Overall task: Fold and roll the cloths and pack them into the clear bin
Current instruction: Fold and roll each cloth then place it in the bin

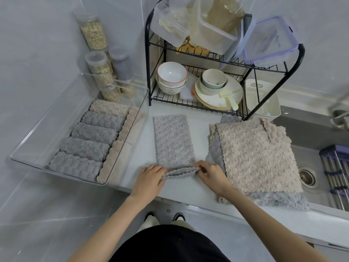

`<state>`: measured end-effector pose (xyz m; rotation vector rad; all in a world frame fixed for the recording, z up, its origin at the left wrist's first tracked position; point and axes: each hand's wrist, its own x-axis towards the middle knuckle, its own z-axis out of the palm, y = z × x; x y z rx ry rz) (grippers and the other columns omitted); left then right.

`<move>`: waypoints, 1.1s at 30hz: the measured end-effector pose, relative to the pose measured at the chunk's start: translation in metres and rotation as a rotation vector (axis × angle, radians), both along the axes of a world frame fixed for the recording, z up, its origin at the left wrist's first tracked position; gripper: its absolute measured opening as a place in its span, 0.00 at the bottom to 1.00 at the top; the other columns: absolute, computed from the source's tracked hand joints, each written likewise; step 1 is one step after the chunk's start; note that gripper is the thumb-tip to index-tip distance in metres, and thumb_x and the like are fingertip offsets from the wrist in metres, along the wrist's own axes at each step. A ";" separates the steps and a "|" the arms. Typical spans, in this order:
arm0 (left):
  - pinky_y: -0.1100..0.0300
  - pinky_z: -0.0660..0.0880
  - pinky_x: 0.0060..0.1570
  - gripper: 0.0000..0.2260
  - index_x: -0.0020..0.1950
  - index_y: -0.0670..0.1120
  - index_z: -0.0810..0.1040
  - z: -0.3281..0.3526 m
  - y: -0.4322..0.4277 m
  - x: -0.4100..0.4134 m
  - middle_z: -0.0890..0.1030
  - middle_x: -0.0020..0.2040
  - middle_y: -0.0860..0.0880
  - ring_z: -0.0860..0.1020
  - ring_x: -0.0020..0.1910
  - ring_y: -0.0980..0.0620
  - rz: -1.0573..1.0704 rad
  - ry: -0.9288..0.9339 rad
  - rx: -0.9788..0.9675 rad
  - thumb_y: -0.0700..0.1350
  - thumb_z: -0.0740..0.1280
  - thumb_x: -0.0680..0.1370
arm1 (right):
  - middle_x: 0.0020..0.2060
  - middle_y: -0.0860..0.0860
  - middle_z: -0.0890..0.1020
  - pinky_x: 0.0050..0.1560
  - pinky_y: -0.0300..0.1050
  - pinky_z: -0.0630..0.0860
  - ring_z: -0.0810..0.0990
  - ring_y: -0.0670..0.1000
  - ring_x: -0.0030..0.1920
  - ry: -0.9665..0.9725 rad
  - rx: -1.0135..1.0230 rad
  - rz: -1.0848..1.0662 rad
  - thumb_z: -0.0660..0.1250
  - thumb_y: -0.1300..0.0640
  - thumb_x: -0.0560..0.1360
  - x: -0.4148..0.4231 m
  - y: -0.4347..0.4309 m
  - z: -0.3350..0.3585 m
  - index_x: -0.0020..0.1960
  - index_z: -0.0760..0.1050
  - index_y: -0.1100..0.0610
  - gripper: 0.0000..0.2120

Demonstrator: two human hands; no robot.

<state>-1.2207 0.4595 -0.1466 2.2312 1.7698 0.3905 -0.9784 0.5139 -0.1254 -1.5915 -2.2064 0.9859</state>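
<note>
On the counter (188,188), straight ahead: a grey cloth (172,140) folded into a long strip, lying flat, far end toward the dish rack (224,59). Near end turned up into a first small roll, pinched at both ends. Left hand (151,178) closed on the left end of that rolled edge, fingers curled over it. Right hand (211,173) closed on the right end, fingertips tucked into the fold.

To the left, partly overhanging the counter edge: the clear bin (43,129). Inside, a column of rolled cloths side by side: one beige roll (108,108) at the far end, then four grey rolls (88,136) touching one another. Along the bin's right wall, three more beige rolls (120,144) laid end to end, at right angles to the column.

To the right of the strip, apart from it: a stack of unfolded cloths (253,154), beige on top, grey edges showing beneath at the left and near sides. Stack reaching to the rim of the sink (321,148).

Behind the bin, against the wall: tall clear jars (94,35) of grain. On the rack's lower shelf: stacked white bowls (171,76), plates (226,95) with another bowl on them. On the upper shelf: clear storage boxes (217,25) tipped on their sides.
</note>
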 end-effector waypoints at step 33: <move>0.58 0.61 0.34 0.21 0.29 0.47 0.62 0.005 0.024 -0.006 0.68 0.26 0.52 0.75 0.37 0.46 0.456 -0.213 -0.340 0.57 0.63 0.76 | 0.50 0.55 0.77 0.44 0.47 0.71 0.74 0.56 0.55 -0.236 -0.057 -0.326 0.63 0.46 0.77 -0.032 0.007 -0.009 0.54 0.74 0.56 0.14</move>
